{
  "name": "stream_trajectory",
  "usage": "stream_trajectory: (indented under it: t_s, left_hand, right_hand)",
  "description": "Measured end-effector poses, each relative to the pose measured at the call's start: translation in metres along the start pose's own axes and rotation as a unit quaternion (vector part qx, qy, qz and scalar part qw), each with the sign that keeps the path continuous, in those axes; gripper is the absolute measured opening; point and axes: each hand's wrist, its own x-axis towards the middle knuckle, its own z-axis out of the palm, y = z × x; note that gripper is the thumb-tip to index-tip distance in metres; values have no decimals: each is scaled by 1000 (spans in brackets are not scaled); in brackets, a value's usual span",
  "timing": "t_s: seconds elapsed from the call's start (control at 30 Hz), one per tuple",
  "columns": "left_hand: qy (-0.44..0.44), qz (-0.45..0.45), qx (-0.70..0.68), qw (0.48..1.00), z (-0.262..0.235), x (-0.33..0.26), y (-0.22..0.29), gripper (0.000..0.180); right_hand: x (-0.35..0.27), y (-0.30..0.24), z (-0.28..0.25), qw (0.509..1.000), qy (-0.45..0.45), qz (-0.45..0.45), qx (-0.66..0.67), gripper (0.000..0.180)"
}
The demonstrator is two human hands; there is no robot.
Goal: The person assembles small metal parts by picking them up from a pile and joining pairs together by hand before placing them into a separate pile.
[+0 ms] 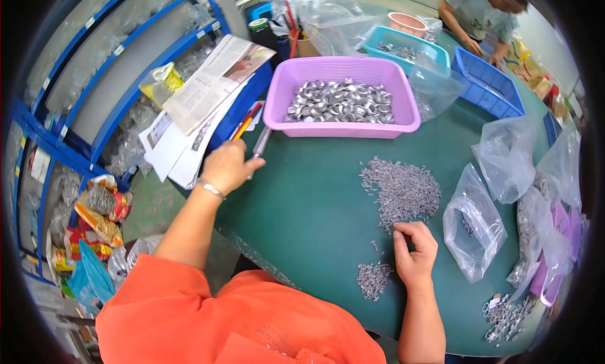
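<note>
My left hand (225, 167) reaches to the table's left edge, beside a stack of papers and several pencils (247, 121). Its thumb stands apart from the fingers, close to a slim silver tool (261, 142); the fingertips are partly hidden. At the near edge of a large heap of small grey metal pieces (406, 190), my right hand (417, 250) is closed, thumb and forefinger curled together. Whatever they may pinch is too small to see. A smaller pile of similar pieces (374, 280) lies to its left.
A pink basin (340, 132) of silver rings stands ahead on the green table (296, 194). Clear plastic bags (472, 225) lie at right, near loose metal parts (506, 318). Beyond are a turquoise basket (435, 51), a blue crate (488, 90) and another person. Blue shelving (113, 121) borders the left.
</note>
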Motion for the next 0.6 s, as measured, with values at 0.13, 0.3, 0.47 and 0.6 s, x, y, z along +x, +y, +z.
stream_trajectory:
  t_s: [0.13,0.3,0.47,0.6]
  left_hand:
    - [17,-38,-97,994,41,-14,-13,34]
    - [126,-31,-50,990,55,-7,-36,24]
    - [183,-24,-2,983,70,6,-64,29]
    - [187,-20,-15,982,69,2,-73,38]
  right_hand:
    - [-3,1,-12,999,1,-12,-30,12]
    - [-11,1,-22,994,55,-13,-96,11]
    - [7,3,-23,992,73,-11,-101,10]
    - [7,-1,-31,995,11,73,-65,11]
